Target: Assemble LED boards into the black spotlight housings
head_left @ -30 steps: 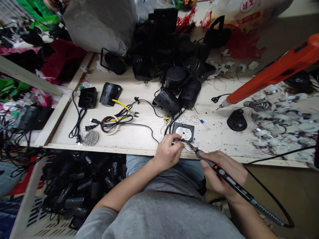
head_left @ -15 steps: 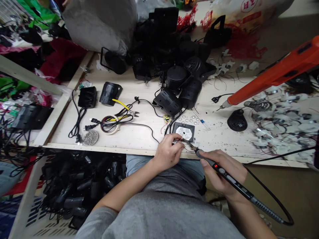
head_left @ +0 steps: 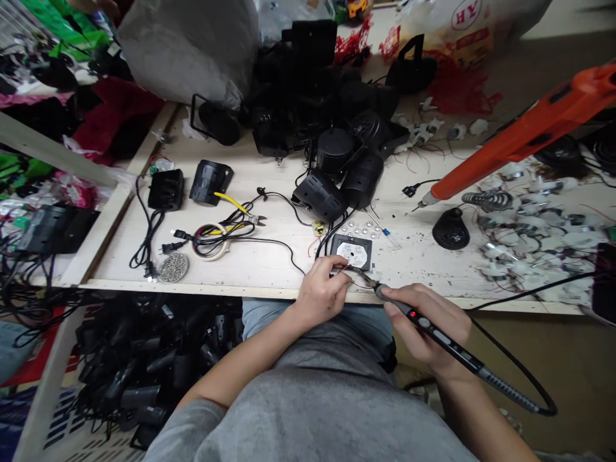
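My right hand (head_left: 428, 321) is closed round a black soldering iron (head_left: 445, 346) with a small red display. The iron's tip points left, close to the fingertips of my left hand (head_left: 323, 290). Those fingers are pinched on a thin wire (head_left: 342, 267) at the front edge of a square black frame. Inside that frame sits a white octagonal LED board (head_left: 353, 255) with several clear lenses. Exactly where the tip touches is too small to tell. Just behind the frame lie several loose small round lenses (head_left: 359, 227) and a screwdriver with a blue end (head_left: 385, 231).
An orange electric screwdriver (head_left: 510, 138) slants in from the right, its bit over the table. Yellow-handled cutters (head_left: 235, 205), a tape roll (head_left: 212, 242) and a round tin of metal wool (head_left: 173, 266) are at left. Black housings (head_left: 363, 179) pile up behind; white motor-like parts (head_left: 520, 237) heap at right.
The view has shifted slightly, moving the scene a little left. The iron's tip has drawn back slightly to the right of my left fingertips. Both hands keep their holds.
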`<act>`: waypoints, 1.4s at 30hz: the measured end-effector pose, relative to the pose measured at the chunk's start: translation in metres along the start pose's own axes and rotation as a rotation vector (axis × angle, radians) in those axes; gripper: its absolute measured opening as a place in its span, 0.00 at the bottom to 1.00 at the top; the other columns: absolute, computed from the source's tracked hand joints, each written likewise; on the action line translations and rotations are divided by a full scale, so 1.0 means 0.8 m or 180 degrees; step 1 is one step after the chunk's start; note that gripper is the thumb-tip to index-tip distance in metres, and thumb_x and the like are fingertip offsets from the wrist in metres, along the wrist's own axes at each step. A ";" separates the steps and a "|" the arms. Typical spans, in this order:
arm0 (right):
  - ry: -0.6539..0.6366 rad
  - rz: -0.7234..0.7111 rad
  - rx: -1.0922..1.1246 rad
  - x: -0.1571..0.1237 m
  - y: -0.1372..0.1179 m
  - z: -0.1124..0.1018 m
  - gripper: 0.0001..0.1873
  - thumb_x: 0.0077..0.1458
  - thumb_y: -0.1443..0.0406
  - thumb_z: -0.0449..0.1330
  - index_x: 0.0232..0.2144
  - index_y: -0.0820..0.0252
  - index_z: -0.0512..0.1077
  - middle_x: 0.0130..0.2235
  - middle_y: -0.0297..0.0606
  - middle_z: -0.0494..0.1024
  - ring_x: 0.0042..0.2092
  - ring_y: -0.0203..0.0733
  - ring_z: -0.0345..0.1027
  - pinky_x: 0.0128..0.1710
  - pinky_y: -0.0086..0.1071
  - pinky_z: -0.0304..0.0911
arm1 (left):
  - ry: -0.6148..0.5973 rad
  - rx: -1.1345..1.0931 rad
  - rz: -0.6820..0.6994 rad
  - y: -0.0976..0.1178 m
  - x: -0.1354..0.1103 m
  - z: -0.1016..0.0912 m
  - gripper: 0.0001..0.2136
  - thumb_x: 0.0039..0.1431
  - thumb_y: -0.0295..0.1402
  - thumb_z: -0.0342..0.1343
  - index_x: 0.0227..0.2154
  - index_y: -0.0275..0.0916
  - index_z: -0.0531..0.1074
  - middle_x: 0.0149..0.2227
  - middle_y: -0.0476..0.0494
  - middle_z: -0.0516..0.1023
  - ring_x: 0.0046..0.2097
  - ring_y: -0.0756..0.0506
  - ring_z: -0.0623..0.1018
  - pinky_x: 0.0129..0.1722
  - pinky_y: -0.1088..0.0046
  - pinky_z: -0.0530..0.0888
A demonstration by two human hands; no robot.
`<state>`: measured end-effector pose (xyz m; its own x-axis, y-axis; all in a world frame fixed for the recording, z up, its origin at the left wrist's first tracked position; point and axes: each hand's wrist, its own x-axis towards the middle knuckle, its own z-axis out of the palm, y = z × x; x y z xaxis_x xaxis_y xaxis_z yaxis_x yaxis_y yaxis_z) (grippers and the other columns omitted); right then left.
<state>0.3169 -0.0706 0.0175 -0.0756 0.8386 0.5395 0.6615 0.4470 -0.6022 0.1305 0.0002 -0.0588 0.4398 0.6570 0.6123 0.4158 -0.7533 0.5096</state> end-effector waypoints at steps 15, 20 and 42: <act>0.0374 0.0017 -0.0495 -0.030 0.031 0.010 0.23 0.60 0.75 0.60 0.56 0.55 0.72 0.44 0.42 0.80 0.41 0.40 0.77 0.40 0.33 0.74 | 0.0092 0.0532 0.0352 0.012 0.001 -0.013 0.05 0.63 0.27 0.58 0.38 0.40 0.77 0.25 0.49 0.73 0.30 0.46 0.65 0.32 0.67 0.61; 0.0124 -0.0103 -0.0755 -0.035 0.049 0.046 0.18 0.60 0.72 0.60 0.52 0.57 0.70 0.45 0.45 0.76 0.47 0.47 0.73 0.46 0.42 0.74 | -0.0029 0.0351 0.0282 0.017 0.004 -0.019 0.04 0.64 0.26 0.57 0.39 0.38 0.76 0.27 0.47 0.75 0.31 0.45 0.67 0.33 0.67 0.63; 0.1729 -0.0133 -0.2541 -0.014 0.143 -0.089 0.22 0.56 0.73 0.62 0.53 0.61 0.70 0.46 0.50 0.77 0.50 0.53 0.72 0.49 0.49 0.69 | 0.0111 0.0046 0.0372 -0.001 0.083 -0.055 0.06 0.61 0.21 0.58 0.36 0.37 0.74 0.31 0.47 0.76 0.34 0.48 0.74 0.35 0.71 0.70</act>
<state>0.4467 -0.0508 -0.0152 0.1122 0.4788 0.8707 0.9935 -0.0382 -0.1070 0.1246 0.0430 0.0077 0.4581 0.5630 0.6878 0.3749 -0.8240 0.4248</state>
